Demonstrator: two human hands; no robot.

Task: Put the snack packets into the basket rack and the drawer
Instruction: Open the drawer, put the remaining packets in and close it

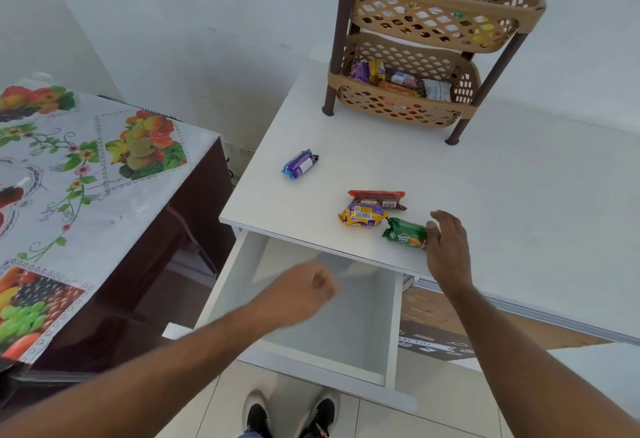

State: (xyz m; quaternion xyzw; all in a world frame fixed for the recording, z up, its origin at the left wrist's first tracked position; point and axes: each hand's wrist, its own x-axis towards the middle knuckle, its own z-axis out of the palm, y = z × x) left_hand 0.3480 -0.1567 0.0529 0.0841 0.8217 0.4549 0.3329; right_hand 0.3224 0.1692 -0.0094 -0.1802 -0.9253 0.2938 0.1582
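Observation:
A tan two-tier basket rack [440,4] stands at the back of the white desk [519,177], with several snack packets in both tiers. On the desk lie a purple packet [300,163], a red-brown packet [377,199], a yellow packet [362,216] and a green biscuit packet [406,233]. My right hand [446,247] has straight fingers touching the green packet's right end. My left hand [304,287] hovers over the pulled-out white drawer [391,326], fingers curled, holding nothing. The drawer's inside looks bare.
A table with a fruit-print cloth [86,177] stands close on the left, with a narrow gap to the desk. My shoes [291,417] show on the tiled floor below the drawer front. A white wall runs behind the desk.

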